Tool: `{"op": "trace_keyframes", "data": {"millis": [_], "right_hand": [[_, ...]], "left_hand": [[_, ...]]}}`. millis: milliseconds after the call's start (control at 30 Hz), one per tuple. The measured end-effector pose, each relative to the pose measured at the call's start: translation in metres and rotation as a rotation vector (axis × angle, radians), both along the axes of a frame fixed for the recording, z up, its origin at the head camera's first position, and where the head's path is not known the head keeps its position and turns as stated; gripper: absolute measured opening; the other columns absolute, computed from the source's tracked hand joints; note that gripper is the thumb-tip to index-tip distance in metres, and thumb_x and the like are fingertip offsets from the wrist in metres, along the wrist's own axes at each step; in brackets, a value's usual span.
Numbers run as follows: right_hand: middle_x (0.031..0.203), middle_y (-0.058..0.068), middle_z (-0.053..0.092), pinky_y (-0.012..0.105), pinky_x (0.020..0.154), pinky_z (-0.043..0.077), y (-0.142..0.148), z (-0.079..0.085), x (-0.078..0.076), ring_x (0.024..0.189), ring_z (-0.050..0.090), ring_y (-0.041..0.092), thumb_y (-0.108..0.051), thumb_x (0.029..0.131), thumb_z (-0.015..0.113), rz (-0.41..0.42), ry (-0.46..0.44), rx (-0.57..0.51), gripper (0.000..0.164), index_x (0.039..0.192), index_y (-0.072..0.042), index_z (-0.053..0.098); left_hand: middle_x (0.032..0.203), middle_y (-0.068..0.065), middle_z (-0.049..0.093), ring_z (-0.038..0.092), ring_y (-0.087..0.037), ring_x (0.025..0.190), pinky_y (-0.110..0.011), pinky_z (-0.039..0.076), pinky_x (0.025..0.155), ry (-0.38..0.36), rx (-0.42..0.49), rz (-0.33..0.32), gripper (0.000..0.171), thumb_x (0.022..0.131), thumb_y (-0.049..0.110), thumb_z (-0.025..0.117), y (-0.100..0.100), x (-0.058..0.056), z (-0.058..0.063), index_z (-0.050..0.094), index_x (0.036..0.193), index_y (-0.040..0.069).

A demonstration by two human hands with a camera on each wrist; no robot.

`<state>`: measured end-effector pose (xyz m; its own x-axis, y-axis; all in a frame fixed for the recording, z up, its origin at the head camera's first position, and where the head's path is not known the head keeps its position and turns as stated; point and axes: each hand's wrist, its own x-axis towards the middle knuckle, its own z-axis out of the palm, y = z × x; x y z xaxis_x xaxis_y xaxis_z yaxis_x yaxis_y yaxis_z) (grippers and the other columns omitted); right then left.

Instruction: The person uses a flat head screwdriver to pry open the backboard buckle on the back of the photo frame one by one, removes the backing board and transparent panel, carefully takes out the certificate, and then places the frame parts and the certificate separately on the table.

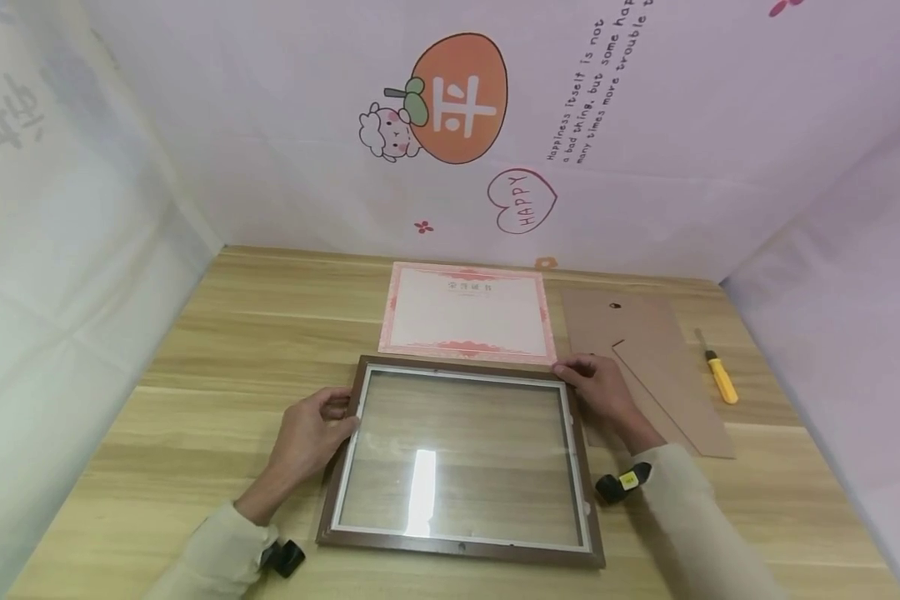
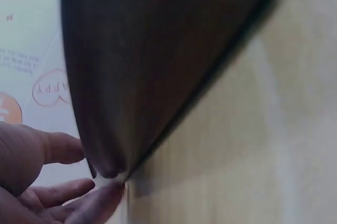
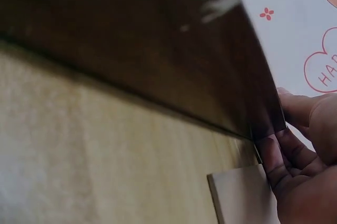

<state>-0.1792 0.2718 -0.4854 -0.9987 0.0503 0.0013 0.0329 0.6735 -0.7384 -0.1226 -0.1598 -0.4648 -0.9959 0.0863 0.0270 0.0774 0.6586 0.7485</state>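
A brown picture frame (image 1: 521,552) with a pale inner lip and a glass pane (image 1: 472,458) lies in front of me in the head view. My left hand (image 1: 307,437) holds its left side, thumb on top and fingers at the outer edge. At the upper right corner, my right hand (image 1: 607,387) pinches the rim between thumb and fingers. Both wrist views show the frame's dark side (image 2: 126,66) close up, with the fingers at its edge. In the right wrist view, fingers (image 3: 273,155) reach the underside of the corner.
A pink-bordered certificate (image 1: 465,321) lies just beyond the frame. To the right is a brown backing board (image 1: 663,375), partly behind my right hand. Farther right lies a screwdriver (image 1: 722,379) with a yellow handle. Printed cloth walls (image 1: 307,183) enclose the wooden table (image 1: 217,358).
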Motion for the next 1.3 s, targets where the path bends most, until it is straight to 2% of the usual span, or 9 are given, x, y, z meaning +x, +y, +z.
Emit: {"op": "trace_keyframes", "data": {"millis": [133, 200, 267, 367, 467, 600, 833, 1133, 1300], "right_hand": [[0.105, 0.015, 0.073, 0.020, 0.078, 0.048, 0.000, 0.000, 0.000, 0.095, 0.060, 0.020, -0.024, 0.093, 0.068, 0.000, -0.002, -0.024, 0.023, 0.105, -0.004, 0.073], [0.105, 0.015, 0.072, 0.020, 0.078, 0.048, 0.000, 0.000, 0.000, 0.095, 0.060, 0.019, -0.025, 0.094, 0.068, -0.005, -0.005, -0.025, 0.024, 0.105, -0.004, 0.073], [0.106, 0.014, 0.072, 0.021, 0.078, 0.048, 0.000, 0.000, 0.000, 0.095, 0.060, 0.019, -0.026, 0.094, 0.068, -0.012, -0.011, -0.020, 0.024, 0.105, -0.005, 0.073], [0.106, 0.014, 0.072, 0.022, 0.080, 0.048, -0.001, 0.001, 0.000, 0.097, 0.060, 0.020, -0.026, 0.094, 0.068, -0.016, -0.013, -0.009, 0.024, 0.105, -0.005, 0.073], [0.106, 0.015, 0.072, 0.024, 0.081, 0.048, -0.001, 0.002, 0.000, 0.098, 0.061, 0.023, -0.024, 0.094, 0.068, -0.017, -0.006, -0.006, 0.023, 0.104, -0.005, 0.073], [0.106, 0.015, 0.071, 0.026, 0.080, 0.048, -0.002, 0.003, 0.000, 0.097, 0.061, 0.024, -0.023, 0.094, 0.067, -0.021, -0.016, 0.003, 0.022, 0.104, -0.005, 0.072], [0.107, 0.016, 0.071, 0.024, 0.078, 0.047, -0.002, 0.003, 0.002, 0.096, 0.059, 0.023, -0.023, 0.094, 0.068, -0.035, -0.023, 0.001, 0.022, 0.105, -0.004, 0.072], [0.107, 0.017, 0.071, 0.025, 0.078, 0.048, -0.001, 0.001, 0.002, 0.097, 0.060, 0.024, -0.021, 0.093, 0.068, -0.026, -0.002, 0.002, 0.021, 0.104, -0.004, 0.072], [0.108, 0.016, 0.071, 0.028, 0.080, 0.048, 0.001, 0.000, 0.002, 0.099, 0.061, 0.026, -0.022, 0.094, 0.068, -0.030, -0.006, 0.007, 0.021, 0.105, -0.005, 0.072]], "left_hand": [[0.121, -0.022, 0.067, 0.063, -0.037, 0.110, -0.052, 0.053, 0.094, 0.245, -0.183, -0.091, 0.039, 0.085, 0.010, 0.073, 0.010, 0.008, 0.011, 0.064, 0.121, -0.002], [0.124, -0.021, 0.066, 0.059, -0.040, 0.118, -0.055, 0.048, 0.101, 0.397, -0.241, -0.215, 0.035, 0.085, 0.008, 0.073, 0.018, 0.014, 0.016, 0.066, 0.118, -0.003], [0.128, -0.021, 0.064, 0.058, -0.038, 0.123, -0.053, 0.045, 0.106, 0.488, -0.275, -0.401, 0.033, 0.086, 0.009, 0.071, 0.029, 0.022, 0.020, 0.066, 0.117, -0.002], [0.135, -0.019, 0.060, 0.052, -0.035, 0.132, -0.049, 0.042, 0.111, 0.472, -0.344, -0.694, 0.039, 0.092, 0.022, 0.067, 0.044, 0.035, 0.023, 0.063, 0.123, 0.000], [0.149, -0.017, 0.048, 0.039, -0.031, 0.143, -0.046, 0.037, 0.116, 0.334, -0.470, -0.851, 0.054, 0.097, 0.039, 0.058, 0.057, 0.047, 0.024, 0.053, 0.137, 0.003], [0.159, -0.016, 0.033, 0.029, -0.029, 0.148, -0.042, 0.030, 0.121, 0.205, -0.599, -0.882, 0.066, 0.102, 0.050, 0.043, 0.066, 0.053, 0.020, 0.039, 0.148, 0.002], [0.159, -0.013, 0.032, 0.032, -0.026, 0.147, -0.038, 0.031, 0.120, 0.103, -0.598, -0.873, 0.087, 0.093, 0.068, 0.043, 0.070, 0.047, 0.015, 0.036, 0.150, 0.003], [0.146, -0.017, 0.050, 0.049, -0.029, 0.136, -0.036, 0.049, 0.106, 0.252, -0.716, -0.912, 0.079, 0.093, 0.067, 0.047, 0.074, 0.046, 0.016, 0.051, 0.138, 0.002], [0.105, -0.001, 0.064, 0.060, -0.012, 0.094, -0.021, 0.053, 0.068, 0.454, -0.759, -0.986, 0.053, 0.098, 0.058, 0.044, 0.076, 0.047, 0.017, 0.061, 0.115, 0.010]]}}
